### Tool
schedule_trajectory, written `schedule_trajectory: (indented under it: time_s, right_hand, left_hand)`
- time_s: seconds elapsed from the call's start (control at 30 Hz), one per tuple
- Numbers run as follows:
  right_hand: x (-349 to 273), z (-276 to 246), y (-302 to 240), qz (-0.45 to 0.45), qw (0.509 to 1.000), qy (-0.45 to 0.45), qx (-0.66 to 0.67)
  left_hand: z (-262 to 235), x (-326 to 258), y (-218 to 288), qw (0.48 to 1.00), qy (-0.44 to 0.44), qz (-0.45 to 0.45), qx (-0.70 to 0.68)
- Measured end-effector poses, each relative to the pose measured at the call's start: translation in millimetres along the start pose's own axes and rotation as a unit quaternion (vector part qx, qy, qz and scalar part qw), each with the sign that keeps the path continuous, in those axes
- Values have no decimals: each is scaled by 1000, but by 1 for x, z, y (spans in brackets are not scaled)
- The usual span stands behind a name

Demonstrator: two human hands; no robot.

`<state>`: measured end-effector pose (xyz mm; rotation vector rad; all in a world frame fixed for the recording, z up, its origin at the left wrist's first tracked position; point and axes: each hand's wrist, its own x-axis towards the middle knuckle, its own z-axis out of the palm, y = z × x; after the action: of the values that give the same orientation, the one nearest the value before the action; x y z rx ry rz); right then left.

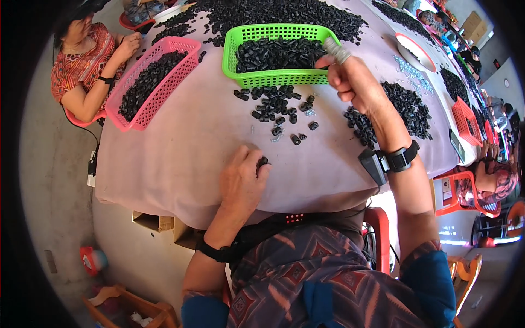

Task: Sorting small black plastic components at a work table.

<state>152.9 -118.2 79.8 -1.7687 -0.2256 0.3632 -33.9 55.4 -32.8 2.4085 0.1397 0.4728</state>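
My left hand (pixel 240 177) rests near the front of the cloth-covered table, thumb and fingers closed on a small black plastic piece (pixel 263 162), shaped like a cord lock. Above the right front corner of a green basket (pixel 279 81) is my right hand (pixel 350 76), fingers apart and partly bent. Whitish wrapping (pixel 336 51) covers one of its fingers, and I see nothing held there. Many similar black pieces (pixel 281 53) fill the basket. A loose scatter of black pieces (pixel 276 104) lies in front of it, with small clear or silvery springs (pixel 275 139) among them.
A pink basket (pixel 156 90) of black pieces stands at left, beside a seated person (pixel 85 68). Heaps lie at the back (pixel 273 16) and right (pixel 407 109). Further right are a white bowl (pixel 415 53), a phone-like object (pixel 456 145) and a red basket (pixel 466 121).
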Motion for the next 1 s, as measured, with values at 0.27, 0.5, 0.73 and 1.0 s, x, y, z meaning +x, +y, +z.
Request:
schedule_trajectory:
  time_s: [0.27, 0.5, 0.73, 1.0]
  right_hand:
    - [-29, 13, 80, -159, 977, 8, -145]
    - [-77, 52, 98, -180, 967, -168, -60]
    - [-84, 56, 98, -21, 974, -222, -40]
    - [-88, 59, 107, 69, 944, -218, 240]
  left_hand:
    - [3, -1, -1, 998, -14, 36, -45]
    - [4, 2, 6, 981, -65, 81, -164]
    - [8, 1, 5, 981, -60, 64, -171]
    - [23, -4, -1, 945, -37, 26, -323]
